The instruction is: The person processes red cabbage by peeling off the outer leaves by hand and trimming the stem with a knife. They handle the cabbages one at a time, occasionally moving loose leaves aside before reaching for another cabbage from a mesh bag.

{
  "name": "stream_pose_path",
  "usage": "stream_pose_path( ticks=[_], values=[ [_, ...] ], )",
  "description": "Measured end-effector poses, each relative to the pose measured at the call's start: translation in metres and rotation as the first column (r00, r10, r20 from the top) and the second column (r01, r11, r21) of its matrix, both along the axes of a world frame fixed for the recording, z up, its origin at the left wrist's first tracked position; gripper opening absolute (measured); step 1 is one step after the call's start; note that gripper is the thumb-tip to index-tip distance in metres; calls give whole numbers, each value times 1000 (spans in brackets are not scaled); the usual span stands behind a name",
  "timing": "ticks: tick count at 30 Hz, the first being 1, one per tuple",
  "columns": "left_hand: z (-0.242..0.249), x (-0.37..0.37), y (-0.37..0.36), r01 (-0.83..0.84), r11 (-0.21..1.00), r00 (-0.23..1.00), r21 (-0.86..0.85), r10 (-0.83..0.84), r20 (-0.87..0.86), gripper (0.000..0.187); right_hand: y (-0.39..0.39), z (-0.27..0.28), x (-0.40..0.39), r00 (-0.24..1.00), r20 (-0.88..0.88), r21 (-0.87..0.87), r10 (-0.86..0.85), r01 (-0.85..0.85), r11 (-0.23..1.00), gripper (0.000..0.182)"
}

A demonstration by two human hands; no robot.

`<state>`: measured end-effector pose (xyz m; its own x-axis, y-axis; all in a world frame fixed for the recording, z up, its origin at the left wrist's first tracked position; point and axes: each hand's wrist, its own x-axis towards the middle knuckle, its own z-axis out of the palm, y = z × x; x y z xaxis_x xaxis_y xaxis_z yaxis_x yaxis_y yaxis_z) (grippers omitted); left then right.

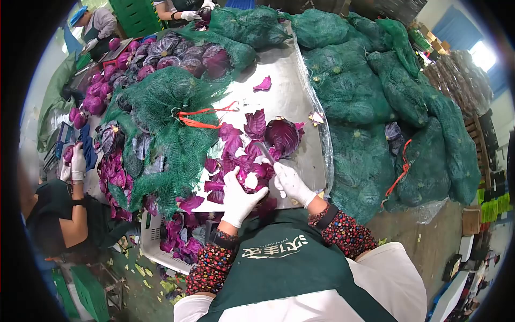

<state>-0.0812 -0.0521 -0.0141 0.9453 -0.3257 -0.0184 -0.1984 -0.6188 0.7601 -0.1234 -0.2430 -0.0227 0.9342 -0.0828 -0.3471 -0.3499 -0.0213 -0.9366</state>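
Observation:
My left hand (238, 197), in a white glove, grips a red cabbage (262, 170) at the front edge of the metal table (274, 70). A pale cut stem end shows on this cabbage. In my gloved right hand (291, 182) is a knife (264, 151), its blade angled over the cabbage and loose leaves. Just beyond the blade rests another dark red cabbage (282, 137). Torn purple leaves (230, 140) lie around my left hand and farther up the table.
Green net sacks (348, 91) of cabbages line the right side. An opened net (166, 102) with orange ties covers the left. Below the table edge, a white crate (153, 236) holds leaves. A co-worker's gloved hand (78, 163) holds a cabbage at left; more people work behind.

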Motion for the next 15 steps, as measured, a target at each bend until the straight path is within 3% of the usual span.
stream_pose_path(
  ticks=[2,3,5,6,7,9,10,11,13,14,15],
  values=[
    [-11,3,11,-6,982,998,-187,-6,-61,102,-9,0,-1,997,15,-29,-76,77,997,47],
    [-10,2,18,-8,983,998,-186,-3,-60,102,-12,-9,-2,997,16,-28,-74,74,997,47],
    [-7,-1,34,58,993,995,-106,-66,-78,101,-13,-34,-1,986,164,-226,-17,55,973,40],
    [-6,1,40,112,991,991,-72,-116,-63,103,-10,-17,3,998,-59,-44,-33,31,999,39],
    [-5,4,41,106,992,992,-67,-110,-67,103,-1,0,4,998,-63,-39,-27,25,999,39],
    [9,14,38,30,952,962,-304,-110,-249,108,31,31,5,995,-58,-37,87,-89,995,41],
    [10,20,37,68,966,963,-250,-129,-238,109,44,38,9,984,105,-355,147,-101,929,46],
    [7,21,36,135,971,967,-200,-173,-187,105,49,37,9,979,127,-466,158,-81,881,53],
    [4,21,39,233,972,955,-8,-230,-188,103,51,27,5,986,94,-650,137,-43,758,61],
    [0,19,41,242,969,954,-41,-246,-170,102,49,33,2,986,90,-650,137,-46,758,61],
    [-1,16,43,242,969,954,-41,-246,-172,102,44,45,-2,987,-58,-620,152,-155,769,62]
  ],
)
